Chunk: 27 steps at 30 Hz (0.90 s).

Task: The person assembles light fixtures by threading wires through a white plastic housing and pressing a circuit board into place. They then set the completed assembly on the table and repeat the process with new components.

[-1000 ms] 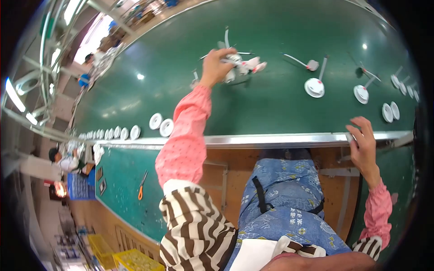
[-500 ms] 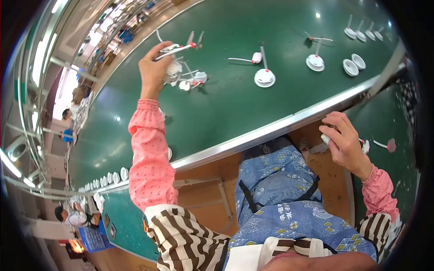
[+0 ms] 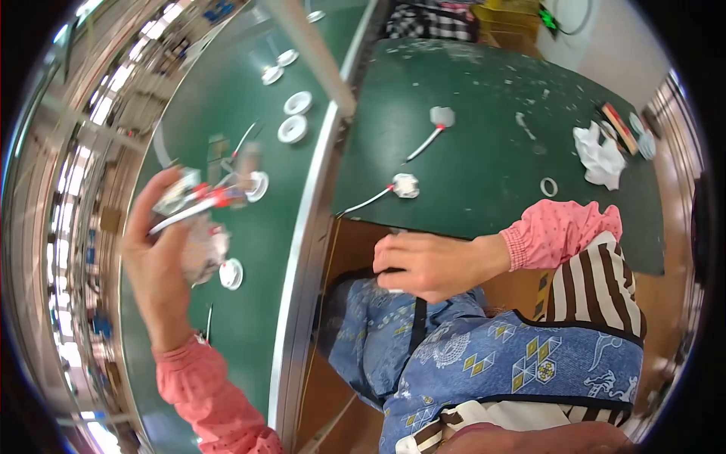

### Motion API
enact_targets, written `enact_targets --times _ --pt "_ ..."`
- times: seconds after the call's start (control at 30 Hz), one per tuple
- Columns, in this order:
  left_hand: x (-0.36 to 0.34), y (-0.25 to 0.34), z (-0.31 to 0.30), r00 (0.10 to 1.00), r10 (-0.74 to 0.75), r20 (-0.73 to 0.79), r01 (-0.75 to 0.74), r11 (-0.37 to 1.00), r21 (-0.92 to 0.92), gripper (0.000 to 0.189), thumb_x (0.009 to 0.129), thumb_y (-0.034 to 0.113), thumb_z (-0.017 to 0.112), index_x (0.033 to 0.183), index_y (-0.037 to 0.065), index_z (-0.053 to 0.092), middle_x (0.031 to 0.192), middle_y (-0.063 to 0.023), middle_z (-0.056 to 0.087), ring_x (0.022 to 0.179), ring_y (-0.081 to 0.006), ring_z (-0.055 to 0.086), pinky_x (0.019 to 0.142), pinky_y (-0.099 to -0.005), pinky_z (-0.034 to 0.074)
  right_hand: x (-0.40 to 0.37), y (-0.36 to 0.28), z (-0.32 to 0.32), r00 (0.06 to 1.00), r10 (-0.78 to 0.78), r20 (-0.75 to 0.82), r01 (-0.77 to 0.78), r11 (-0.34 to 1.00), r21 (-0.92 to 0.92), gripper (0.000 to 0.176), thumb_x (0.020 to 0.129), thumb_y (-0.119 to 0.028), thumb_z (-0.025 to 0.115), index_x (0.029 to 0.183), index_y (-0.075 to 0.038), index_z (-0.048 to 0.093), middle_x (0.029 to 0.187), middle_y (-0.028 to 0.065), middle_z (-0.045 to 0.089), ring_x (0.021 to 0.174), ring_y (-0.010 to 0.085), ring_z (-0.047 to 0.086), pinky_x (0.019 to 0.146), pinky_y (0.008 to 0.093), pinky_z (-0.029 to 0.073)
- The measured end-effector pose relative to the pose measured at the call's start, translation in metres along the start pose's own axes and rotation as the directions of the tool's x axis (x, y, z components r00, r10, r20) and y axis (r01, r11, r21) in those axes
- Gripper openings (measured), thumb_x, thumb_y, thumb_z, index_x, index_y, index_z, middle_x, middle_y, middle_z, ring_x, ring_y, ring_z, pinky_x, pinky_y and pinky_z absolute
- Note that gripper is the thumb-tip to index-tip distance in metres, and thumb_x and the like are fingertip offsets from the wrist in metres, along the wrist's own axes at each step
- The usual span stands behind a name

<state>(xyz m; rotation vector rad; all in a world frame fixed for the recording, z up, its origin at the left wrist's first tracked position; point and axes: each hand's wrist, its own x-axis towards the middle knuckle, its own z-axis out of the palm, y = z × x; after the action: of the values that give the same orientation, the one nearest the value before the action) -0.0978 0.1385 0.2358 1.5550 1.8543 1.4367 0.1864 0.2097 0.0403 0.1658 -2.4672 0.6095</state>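
My left hand (image 3: 159,257) is raised over the long green table, fingers closed round a bundle of white parts (image 3: 204,246) with red and white leads (image 3: 200,204); motion blurs the bundle. In front of my apron, by the corner of the side table, my right hand (image 3: 427,265) is closed, with a bit of something white showing under its fingers. Just beyond it on the side table lie a white part with a lead (image 3: 406,186) and a greyish part with a red-tipped lead (image 3: 442,117).
White rings (image 3: 293,129) and round white pieces (image 3: 231,274) stand on the long green table (image 3: 249,363). A metal rail (image 3: 302,250) and post (image 3: 314,53) border it. Crumpled white material (image 3: 600,157) and a small ring (image 3: 549,187) lie on the side table (image 3: 484,166).
The view has swung right, showing more of the side table. My left hand still holds white parts and has come nearer the round pieces. My right hand remains closed near the table edge.
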Motion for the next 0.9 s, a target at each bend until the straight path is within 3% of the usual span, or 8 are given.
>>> enact_targets --times 0.13,0.2,0.27,0.47,0.57,0.67,0.8,0.9 --pt "0.033 -0.004 0.143 0.955 0.149 0.257 -0.152 0.988 -0.008 0.037 0.08 0.002 0.066 0.116 0.006 0.073 0.102 -0.0085 0.074 0.085 -0.0124 0.067 0.075 -0.0283 0.054 -0.037 -0.012 -0.003 0.998 0.069 -0.004 -0.069 0.998 0.015 0.018 0.072 -0.004 0.068 0.089 0.001 0.064 0.105 0.0143 0.057 0.106 0.0307 0.055 0.087 0.0417 0.05" --pt "0.04 -0.029 0.229 0.899 0.328 0.29 -0.307 0.944 -0.118 0.036 0.077 0.004 0.069 0.112 0.01 0.075 0.101 -0.0113 0.071 0.088 -0.021 0.067 0.083 -0.0363 0.053 -0.053 -0.015 0.0 0.993 0.109 -0.037 -0.108 0.994 0.026 0.02 0.071 -0.005 0.069 0.09 0.0 0.065 0.105 0.014 0.058 0.105 0.031 0.055 0.088 0.0438 0.05" --pt "0.036 -0.038 0.303 0.861 0.401 0.313 -0.437 0.898 0.052 0.039 0.077 0.004 0.073 0.115 0.014 0.076 0.093 -0.0098 0.066 0.081 -0.0228 0.066 0.079 -0.0354 0.052 -0.069 -0.013 0.007 0.987 0.158 -0.043 -0.157 0.987 0.016 0.021 0.071 -0.005 0.069 0.091 0.0 0.066 0.105 0.0139 0.058 0.106 0.0311 0.055 0.089 0.044 0.05" --pt "0.034 -0.094 0.454 0.792 0.473 0.386 -0.541 0.836 0.085 0.043 0.077 0.009 0.073 0.118 0.022 0.072 0.115 -0.0166 0.057 0.119 -0.0422 0.05 0.085 -0.0547 0.049 -0.094 -0.018 -0.006 0.955 0.271 -0.122 -0.271 0.962 0.02 0.024 0.07 -0.003 0.069 0.094 0.001 0.068 0.101 0.0146 0.061 0.097 0.0324 0.06 0.092 0.0421 0.052" --pt "0.03 -0.073 0.44 0.751 0.267 0.604 -0.498 0.83 0.252 0.066 0.073 0.033 0.081 0.135 0.033 0.06 0.151 -0.0211 0.04 0.152 -0.0494 0.013 0.096 -0.0804 0.033 -0.098 -0.014 -0.018 0.95 0.3 -0.089 -0.296 0.953 0.059 0.026 0.069 0.001 0.07 0.094 0.001 0.068 0.101 0.0132 0.063 0.096 0.0324 0.061 0.087 0.0399 0.054" --pt "0.034 -0.064 0.428 0.685 0.346 0.641 -0.58 0.791 0.193 0.073 0.064 0.033 0.084 0.133 0.033 0.061 0.155 -0.0228 0.035 0.151 -0.0534 0.011 0.097 -0.0839 0.029 -0.101 -0.01 -0.017 0.938 0.337 -0.085 -0.327 0.938 0.113 0.034 0.065 0.006 0.069 0.099 0.001 0.069 0.101 0.0141 0.064 0.094 0.0344 0.063 0.081 0.042 0.055" --pt "0.033 -0.051 0.397 0.701 0.576 0.421 -0.644 0.764 0.027 0.043 0.065 0.007 0.077 0.107 0.016 0.074 0.117 -0.0149 0.058 0.121 -0.0369 0.051 0.088 -0.0597 0.05 -0.094 -0.002 -0.013 0.952 0.307 -0.02 -0.302 0.945 0.125 0.032 0.067 0.008 0.068 0.098 0.001 0.07 0.102 0.0145 0.065 0.093 0.0351 0.064 0.081 0.0422 0.055" --pt "0.02 -0.046 0.355 0.759 0.575 0.305 -0.624 0.776 0.09 0.032 0.067 0.005 0.073 0.099 0.011 0.073 0.098 -0.0134 0.061 0.103 -0.0348 0.059 0.086 -0.0489 0.053 -0.079 0.004 -0.011 0.964 0.264 0.033 -0.266 0.96 0.085 0.03 0.07 0.007 0.068 0.099 0.0 0.071 0.102 0.0157 0.066 0.092 0.0364 0.065 0.081 0.0437 0.054"
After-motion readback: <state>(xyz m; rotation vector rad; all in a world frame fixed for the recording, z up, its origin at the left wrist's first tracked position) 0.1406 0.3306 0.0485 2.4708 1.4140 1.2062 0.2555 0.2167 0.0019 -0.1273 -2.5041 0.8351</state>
